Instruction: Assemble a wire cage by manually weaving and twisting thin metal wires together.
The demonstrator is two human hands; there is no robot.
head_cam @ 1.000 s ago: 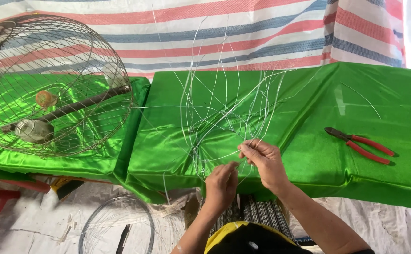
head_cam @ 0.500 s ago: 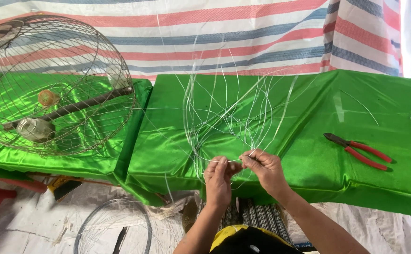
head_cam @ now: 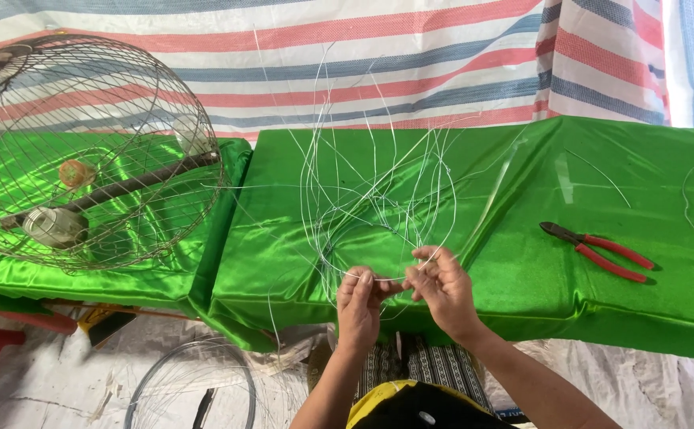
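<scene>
The left hand [head_cam: 360,300] has been brought up against the right hand [head_cam: 442,287] since a second ago. Both are now pinched closed on the thin white wires [head_cam: 371,191], at the front edge of the green cloth [head_cam: 522,183]. The wire ends are judged to be under joining.

Both your hands are low in the middle of the picture, close together. Your left hand [head_cam: 359,298] has its back facing up and its fingers curled in, pinching at the tips. Your right hand [head_cam: 442,286] sits just beside it, a bit higher, with bent fingers pinching too. The fingertips of both hands almost meet. Your bare arms come up from the bottom edge, the right one slanting in from the lower right.
</scene>
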